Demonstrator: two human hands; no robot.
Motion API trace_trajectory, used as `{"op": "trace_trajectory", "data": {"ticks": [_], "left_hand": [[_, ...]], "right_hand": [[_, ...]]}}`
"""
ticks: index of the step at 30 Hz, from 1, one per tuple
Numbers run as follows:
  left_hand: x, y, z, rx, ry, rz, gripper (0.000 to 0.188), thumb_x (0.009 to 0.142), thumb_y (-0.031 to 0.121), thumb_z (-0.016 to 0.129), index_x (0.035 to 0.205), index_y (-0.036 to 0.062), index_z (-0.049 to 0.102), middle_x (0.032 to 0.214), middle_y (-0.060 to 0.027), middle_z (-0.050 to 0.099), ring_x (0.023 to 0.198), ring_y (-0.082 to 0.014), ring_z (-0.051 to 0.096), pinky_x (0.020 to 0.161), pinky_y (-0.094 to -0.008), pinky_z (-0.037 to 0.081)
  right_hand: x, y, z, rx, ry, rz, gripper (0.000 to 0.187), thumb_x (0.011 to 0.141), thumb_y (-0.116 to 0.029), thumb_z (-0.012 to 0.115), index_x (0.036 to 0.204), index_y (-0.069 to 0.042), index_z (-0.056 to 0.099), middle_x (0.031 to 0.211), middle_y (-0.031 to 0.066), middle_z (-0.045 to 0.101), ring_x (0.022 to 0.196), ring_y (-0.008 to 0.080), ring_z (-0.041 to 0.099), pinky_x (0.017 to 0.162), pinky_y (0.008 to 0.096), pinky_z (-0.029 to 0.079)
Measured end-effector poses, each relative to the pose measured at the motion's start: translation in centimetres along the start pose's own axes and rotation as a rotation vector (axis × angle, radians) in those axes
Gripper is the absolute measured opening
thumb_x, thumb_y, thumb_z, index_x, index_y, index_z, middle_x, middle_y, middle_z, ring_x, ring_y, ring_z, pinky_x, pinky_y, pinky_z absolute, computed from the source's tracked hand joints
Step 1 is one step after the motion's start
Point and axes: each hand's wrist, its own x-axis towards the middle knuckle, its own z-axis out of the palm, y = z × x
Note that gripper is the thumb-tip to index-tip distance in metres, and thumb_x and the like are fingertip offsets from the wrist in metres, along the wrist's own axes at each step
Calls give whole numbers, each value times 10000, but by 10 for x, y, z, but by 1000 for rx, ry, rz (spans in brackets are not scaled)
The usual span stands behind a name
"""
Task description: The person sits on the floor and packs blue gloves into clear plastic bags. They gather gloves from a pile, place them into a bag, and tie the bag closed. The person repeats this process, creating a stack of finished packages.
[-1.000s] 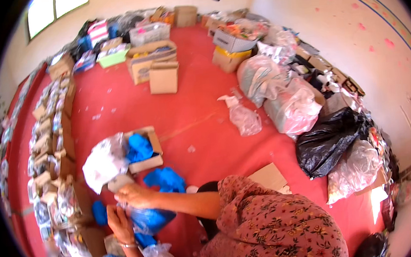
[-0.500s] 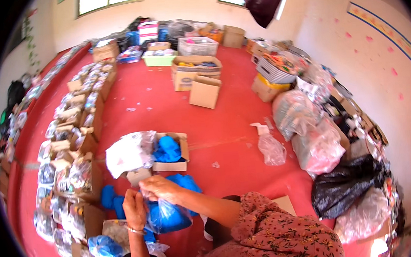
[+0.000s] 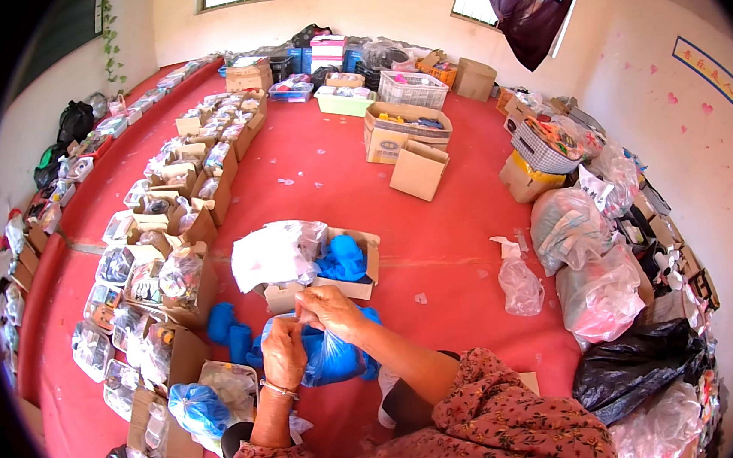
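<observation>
Low in front of me hangs a clear plastic bag (image 3: 332, 359) with something bright blue inside. My left hand (image 3: 283, 353) and my right hand (image 3: 332, 310) are side by side at its gathered neck, both with fingers closed on the plastic. A bracelet circles my left wrist. Loose blue bundles (image 3: 222, 324) lie on the floor left of the bag. Just beyond my hands, an open cardboard box (image 3: 362, 287) holds more blue material (image 3: 342, 258), and a white plastic sheet or bag (image 3: 278, 255) drapes over its left side.
Rows of cardboard boxes (image 3: 190, 307) with bagged goods run along the left. Stuffed bags (image 3: 599, 291) and a black plastic bag (image 3: 642, 371) line the right. Larger cartons (image 3: 408, 133) stand further off on the red floor (image 3: 467, 307). A clear bag (image 3: 522, 286) lies at mid-right.
The view has shifted, so the room appears moved right and slightly down. Both hands have stayed at the bag's neck and moved closer together, and the bag hangs below the right hand.
</observation>
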Motion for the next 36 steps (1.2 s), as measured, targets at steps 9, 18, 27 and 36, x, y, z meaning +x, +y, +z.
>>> {"op": "trace_trajectory", "data": {"ticks": [9,18,27,36], "left_hand": [[7,-16,-12,-503,17,-458,115,798,69,587,706,5,558,561,-34,554,467,-70,481,415,-220,357],[-5,-31,-11,-1217,78,-706,74,845,67,552,780,41,526,846,-58,569,550,-43,400,462,-166,281],[3,-40,-16,-1279,-31,-743,61,860,61,501,816,25,525,772,-36,553,524,-48,371,445,-173,284],[16,-14,-17,-952,-147,-663,126,793,63,602,817,22,485,737,-74,576,624,-108,546,524,-211,434]], "right_hand": [[10,0,-4,58,-182,134,281,911,-276,474,768,-63,587,594,-34,476,505,37,374,453,190,305],[0,-1,10,-62,-184,186,366,900,-321,484,646,-68,558,585,-10,494,525,60,421,498,201,312],[1,3,4,-140,-238,173,340,908,-308,466,674,-77,555,595,-16,508,542,58,452,509,197,340],[8,2,2,-261,-77,73,332,903,-298,485,695,-46,538,604,-19,489,518,43,423,436,190,333]]}}
